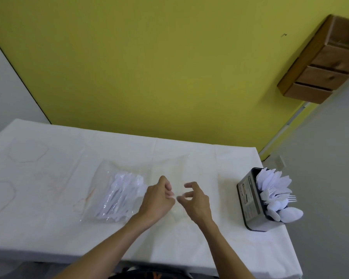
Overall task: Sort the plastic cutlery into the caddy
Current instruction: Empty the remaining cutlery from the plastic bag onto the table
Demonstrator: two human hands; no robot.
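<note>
- The yellow-green wall (149,67) fills most of the room behind the surface. A pale wall (4,87) meets it at the left along a dark line.
- The surface (48,228) is long and covered with a white cloth. The cloth carries faint brownish ring marks (28,154) at its left part.
- A pale grey area (330,148) lies to the right of the surface. I cannot tell if it is floor or wall.
- A wooden drawer unit (320,63) with three drawers shows at the upper right, beside the yellow-green wall.
- A clear plastic bag (107,174) lies flat on the middle of the surface. A bundle of white plastic cutlery (121,196) is inside it, just left of the hands.
- The dark caddy (248,200) stands at the right edge of the surface, well apart from the bag. It already holds white spoons (290,213), forks (290,197) and flat white pieces (274,178) that stick out from its top.
- The left hand (157,198) is over the right part of the bag. Its grip is curled in, fingertips near the thumb; I cannot tell if the clear film is between them.
- The right hand (195,200) is just beside the left one. Its grip is bent and spread like a claw; I cannot tell if it holds something.
</note>
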